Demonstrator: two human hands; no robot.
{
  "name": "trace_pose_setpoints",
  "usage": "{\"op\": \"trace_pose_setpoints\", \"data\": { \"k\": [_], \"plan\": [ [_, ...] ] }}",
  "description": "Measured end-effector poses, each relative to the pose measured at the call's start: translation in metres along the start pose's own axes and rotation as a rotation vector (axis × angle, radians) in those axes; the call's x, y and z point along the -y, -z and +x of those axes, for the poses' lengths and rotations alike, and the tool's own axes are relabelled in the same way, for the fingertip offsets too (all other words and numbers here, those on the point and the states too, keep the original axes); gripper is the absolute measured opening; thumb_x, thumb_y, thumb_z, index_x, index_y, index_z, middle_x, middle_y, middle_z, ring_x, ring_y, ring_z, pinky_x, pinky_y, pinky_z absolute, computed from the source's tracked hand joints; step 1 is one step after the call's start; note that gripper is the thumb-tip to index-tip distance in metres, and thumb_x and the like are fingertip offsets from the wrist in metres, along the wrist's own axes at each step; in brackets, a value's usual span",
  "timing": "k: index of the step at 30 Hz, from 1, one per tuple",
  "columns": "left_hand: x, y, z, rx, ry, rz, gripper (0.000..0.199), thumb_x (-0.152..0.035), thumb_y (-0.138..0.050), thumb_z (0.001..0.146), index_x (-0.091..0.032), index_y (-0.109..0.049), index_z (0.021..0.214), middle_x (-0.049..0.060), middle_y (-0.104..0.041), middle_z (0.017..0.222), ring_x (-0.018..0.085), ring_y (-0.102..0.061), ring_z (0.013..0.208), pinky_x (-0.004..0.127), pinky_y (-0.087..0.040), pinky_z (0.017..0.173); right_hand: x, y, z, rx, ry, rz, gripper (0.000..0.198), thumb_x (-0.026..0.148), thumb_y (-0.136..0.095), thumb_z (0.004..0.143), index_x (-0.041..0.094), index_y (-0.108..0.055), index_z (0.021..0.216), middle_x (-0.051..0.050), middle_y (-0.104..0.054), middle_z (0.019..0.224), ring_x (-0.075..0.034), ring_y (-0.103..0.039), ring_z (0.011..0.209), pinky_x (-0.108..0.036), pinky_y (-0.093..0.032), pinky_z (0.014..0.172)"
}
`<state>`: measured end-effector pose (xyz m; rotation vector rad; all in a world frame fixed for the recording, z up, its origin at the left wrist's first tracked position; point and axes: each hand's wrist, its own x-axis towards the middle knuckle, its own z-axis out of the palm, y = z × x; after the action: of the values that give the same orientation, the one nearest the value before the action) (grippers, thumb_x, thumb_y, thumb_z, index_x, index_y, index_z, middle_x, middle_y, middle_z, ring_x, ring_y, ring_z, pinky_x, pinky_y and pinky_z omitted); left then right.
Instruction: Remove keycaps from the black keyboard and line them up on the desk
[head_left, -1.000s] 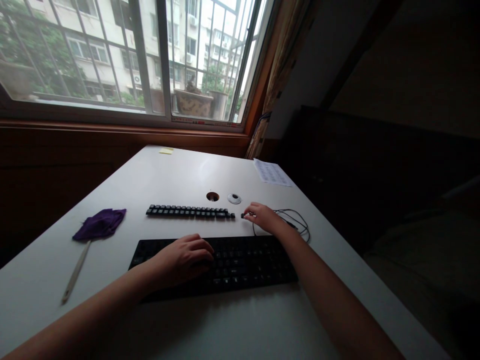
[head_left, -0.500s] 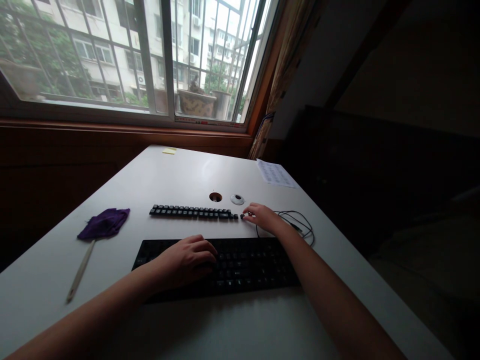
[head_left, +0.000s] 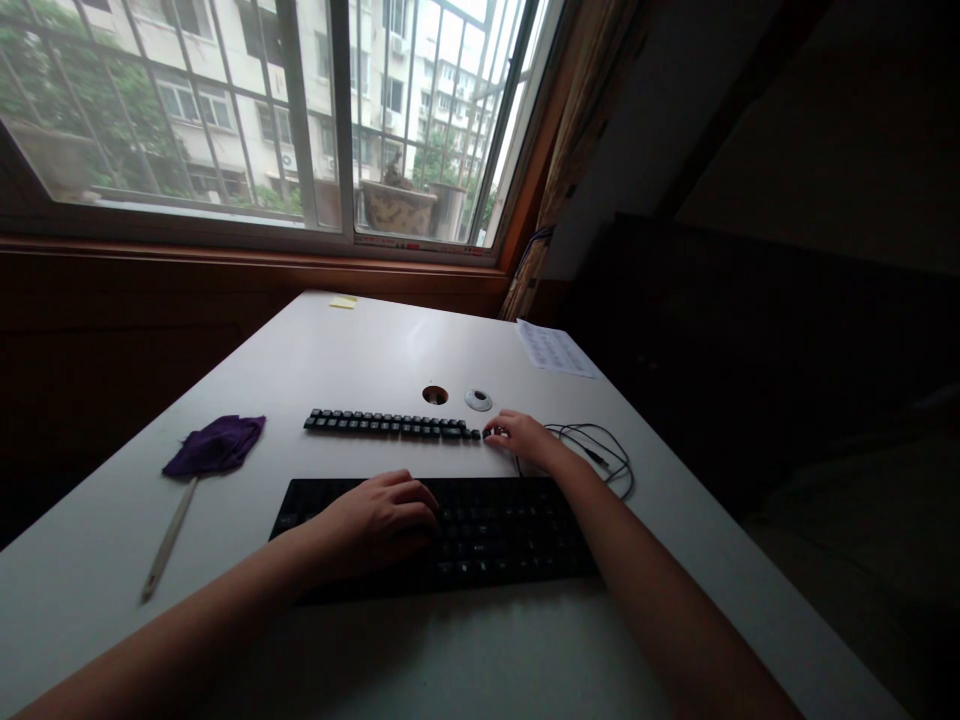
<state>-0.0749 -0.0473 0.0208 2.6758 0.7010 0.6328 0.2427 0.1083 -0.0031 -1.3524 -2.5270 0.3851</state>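
A black keyboard point(head_left: 510, 535) lies across the near part of the desk. On its left half rests my left hand point(head_left: 386, 515), fingers slightly bent and a little apart, holding nothing that shows; the fingertips are partly hidden. Beyond the keyboard, black keycaps point(head_left: 386, 425) stand in two rows. At their right end my right hand point(head_left: 517, 435) pinches a single keycap point(head_left: 488, 433) between thumb and fingers, close to the desk top. Another loose keycap point(head_left: 475, 434) sits just left of it.
A coiled black cable point(head_left: 619, 465) lies right of my right hand. Left are a purple cloth point(head_left: 217, 445) and a pale stick point(head_left: 169, 540). Farther back are a cable hole point(head_left: 435, 395), its round cover point(head_left: 478, 400), printed paper point(head_left: 555, 350) and a yellow note point(head_left: 343, 301).
The view has shifted slightly, so everything sits a bit farther right. My right hand stays at the end of the keycap rows, and my left hand stays on the keyboard.
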Motion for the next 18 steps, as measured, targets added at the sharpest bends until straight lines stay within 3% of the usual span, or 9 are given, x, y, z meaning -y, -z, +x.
{"op": "trace_pose_setpoints", "data": {
  "k": [18],
  "plan": [
    [0.001, -0.0004, -0.0012, -0.015, -0.007, -0.009, 0.014, -0.023, -0.063, 0.091, -0.022, -0.066, 0.105, 0.005, -0.066, 0.112, 0.021, -0.059, 0.098, 0.035, -0.052, 0.084, -0.0025, 0.0011, 0.0016, 0.0, 0.016, 0.064, 0.02, 0.025, -0.07, 0.083, 0.022, -0.074, 0.102, -0.003, -0.066, 0.092, -0.016, -0.061, 0.078, -0.028, -0.046, 0.076]
  ]
}}
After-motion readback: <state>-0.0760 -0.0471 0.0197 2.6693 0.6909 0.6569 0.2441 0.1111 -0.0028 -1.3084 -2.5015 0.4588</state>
